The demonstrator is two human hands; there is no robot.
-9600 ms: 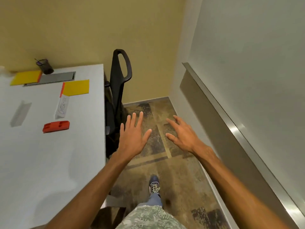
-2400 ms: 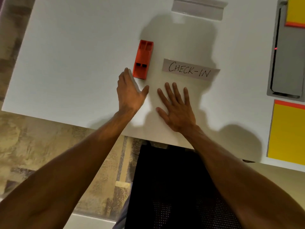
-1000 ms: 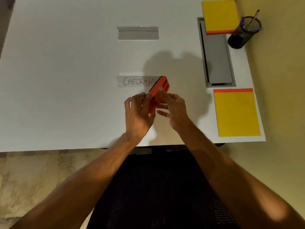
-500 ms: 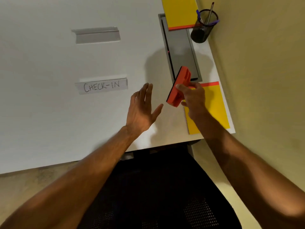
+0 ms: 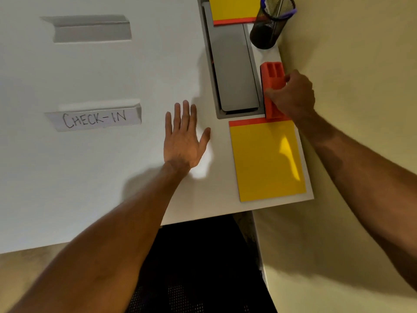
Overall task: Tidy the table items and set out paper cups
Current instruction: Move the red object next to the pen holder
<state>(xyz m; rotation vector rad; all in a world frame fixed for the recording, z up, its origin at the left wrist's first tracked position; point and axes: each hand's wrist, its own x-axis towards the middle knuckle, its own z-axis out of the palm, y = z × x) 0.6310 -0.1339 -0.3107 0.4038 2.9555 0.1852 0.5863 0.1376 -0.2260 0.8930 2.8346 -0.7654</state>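
My right hand [image 5: 292,96] grips an orange slotted block [image 5: 272,74] and holds it down flat at the right edge of the white table [image 5: 90,177], between the grey cable hatch [image 5: 232,71] and the wall. My left hand [image 5: 184,136] hovers open, fingers spread, over the table left of a yellow pad [image 5: 266,159]. A folded paper sign reading CHECK-IN [image 5: 94,118] lies further left. A blank folded sign [image 5: 90,28] lies beyond it. No paper cups are in view.
A black mesh pen cup [image 5: 269,23] stands at the far right corner, with a second yellow pad [image 5: 234,10] next to it over the hatch. A yellow wall runs along the right. A black chair [image 5: 198,267] sits below the table's near edge.
My right hand has carried the orange block rightward from above the hatch down to the table's right edge by the wall. My left hand has stayed open near the pad.
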